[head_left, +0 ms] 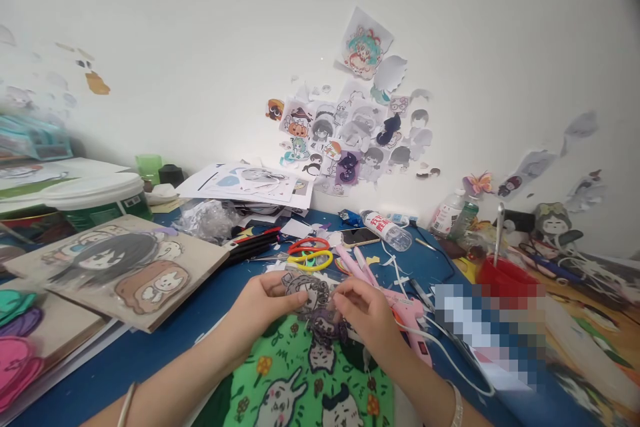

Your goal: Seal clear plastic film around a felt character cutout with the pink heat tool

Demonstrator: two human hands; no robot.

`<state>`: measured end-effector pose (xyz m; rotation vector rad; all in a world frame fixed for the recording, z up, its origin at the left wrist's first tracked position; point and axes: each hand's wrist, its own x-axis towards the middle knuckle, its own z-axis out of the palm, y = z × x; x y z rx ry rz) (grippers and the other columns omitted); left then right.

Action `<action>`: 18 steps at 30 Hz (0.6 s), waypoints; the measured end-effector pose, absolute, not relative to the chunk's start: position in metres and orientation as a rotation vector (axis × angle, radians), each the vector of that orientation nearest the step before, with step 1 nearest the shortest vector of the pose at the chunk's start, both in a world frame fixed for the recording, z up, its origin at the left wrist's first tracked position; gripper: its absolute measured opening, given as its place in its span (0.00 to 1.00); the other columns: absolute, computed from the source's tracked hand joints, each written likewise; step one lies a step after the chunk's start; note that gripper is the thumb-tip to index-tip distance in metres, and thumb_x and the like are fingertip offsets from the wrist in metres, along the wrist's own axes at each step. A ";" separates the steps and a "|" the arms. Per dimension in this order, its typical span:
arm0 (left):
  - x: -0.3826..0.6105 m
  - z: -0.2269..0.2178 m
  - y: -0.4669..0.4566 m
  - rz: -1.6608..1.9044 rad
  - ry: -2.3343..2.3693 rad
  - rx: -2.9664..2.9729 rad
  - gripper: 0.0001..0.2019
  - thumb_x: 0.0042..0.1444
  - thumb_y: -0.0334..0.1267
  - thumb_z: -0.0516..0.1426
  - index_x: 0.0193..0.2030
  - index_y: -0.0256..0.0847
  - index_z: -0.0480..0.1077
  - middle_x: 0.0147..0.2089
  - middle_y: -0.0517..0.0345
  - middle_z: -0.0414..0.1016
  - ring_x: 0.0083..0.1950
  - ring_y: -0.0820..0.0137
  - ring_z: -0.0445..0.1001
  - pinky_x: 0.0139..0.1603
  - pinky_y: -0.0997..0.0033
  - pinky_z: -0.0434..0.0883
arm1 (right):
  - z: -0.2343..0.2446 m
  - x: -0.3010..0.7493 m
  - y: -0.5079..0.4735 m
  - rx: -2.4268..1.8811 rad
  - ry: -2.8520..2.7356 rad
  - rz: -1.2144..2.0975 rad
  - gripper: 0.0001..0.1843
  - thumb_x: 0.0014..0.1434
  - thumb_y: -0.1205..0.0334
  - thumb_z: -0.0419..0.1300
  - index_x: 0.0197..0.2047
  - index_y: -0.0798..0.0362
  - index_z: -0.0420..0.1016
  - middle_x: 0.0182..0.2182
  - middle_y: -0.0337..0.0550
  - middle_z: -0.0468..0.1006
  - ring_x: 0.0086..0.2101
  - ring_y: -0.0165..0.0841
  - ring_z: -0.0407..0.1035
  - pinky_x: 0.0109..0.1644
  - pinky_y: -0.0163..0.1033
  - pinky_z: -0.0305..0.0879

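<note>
My left hand (267, 300) pinches the left side of a grey-and-purple cartoon character cutout (313, 297), thumb on its front. On the other side my right hand (365, 310) is closed, thumb and fingertips together at the cutout's right edge. What exactly lies between those right fingertips is too small to make out. Under both hands spreads a bright green piece (300, 360) with white cartoon animals and orange flowers. The cutout is held just over its upper part, and I cannot tell whether the two touch.
Scissors with yellow handles (311, 260) and a pink glue gun (407, 310) lie beyond my hands. A plastic bottle (387, 230) rests on its side. Boards with cartoon pictures (150, 267) stand left; a red cup (507, 280) holding a spoon is right.
</note>
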<state>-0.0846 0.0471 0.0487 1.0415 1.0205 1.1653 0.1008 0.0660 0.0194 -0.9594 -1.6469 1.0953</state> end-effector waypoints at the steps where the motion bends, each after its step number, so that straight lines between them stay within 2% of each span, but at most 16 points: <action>1: -0.084 0.049 0.047 1.157 1.033 1.048 0.19 0.36 0.41 0.69 0.38 0.38 0.78 0.32 0.53 0.83 0.34 0.62 0.79 0.39 0.66 0.74 | 0.021 0.101 0.066 -0.979 -1.645 1.066 0.10 0.56 0.54 0.57 0.30 0.52 0.71 0.25 0.40 0.74 0.25 0.32 0.68 0.31 0.37 0.65; 6: -0.088 0.045 0.049 1.081 1.013 1.066 0.23 0.35 0.43 0.69 0.41 0.37 0.77 0.35 0.50 0.82 0.36 0.58 0.79 0.40 0.62 0.74 | 0.027 0.103 0.067 -1.007 -1.611 1.040 0.14 0.54 0.52 0.58 0.25 0.52 0.70 0.22 0.40 0.73 0.21 0.31 0.66 0.27 0.37 0.63; 10: -0.089 0.041 0.049 1.148 0.803 0.947 0.25 0.38 0.42 0.68 0.46 0.38 0.74 0.39 0.49 0.81 0.42 0.59 0.78 0.48 0.60 0.72 | 0.025 0.105 0.070 -0.941 -1.386 1.140 0.14 0.55 0.51 0.59 0.26 0.53 0.72 0.23 0.39 0.74 0.19 0.27 0.64 0.26 0.35 0.62; 13: -0.082 0.031 0.047 1.151 0.704 1.049 0.24 0.39 0.40 0.68 0.45 0.39 0.73 0.43 0.49 0.80 0.47 0.58 0.75 0.48 0.60 0.71 | 0.022 0.102 0.069 -0.890 -1.272 1.244 0.14 0.54 0.51 0.60 0.28 0.54 0.72 0.23 0.39 0.74 0.20 0.27 0.64 0.28 0.35 0.63; 15: -0.074 0.022 0.046 1.143 0.742 1.134 0.23 0.38 0.41 0.68 0.44 0.39 0.74 0.41 0.49 0.80 0.44 0.58 0.76 0.44 0.61 0.72 | 0.021 0.098 0.067 -0.874 -1.303 1.297 0.14 0.54 0.51 0.60 0.28 0.54 0.72 0.20 0.38 0.73 0.19 0.27 0.65 0.27 0.34 0.62; 18: -0.064 0.016 0.042 1.173 0.956 1.096 0.20 0.39 0.49 0.66 0.34 0.36 0.76 0.27 0.54 0.80 0.30 0.63 0.76 0.34 0.64 0.74 | 0.021 0.094 0.064 -0.878 -1.442 1.331 0.14 0.54 0.50 0.59 0.28 0.54 0.71 0.20 0.36 0.72 0.18 0.29 0.67 0.25 0.35 0.62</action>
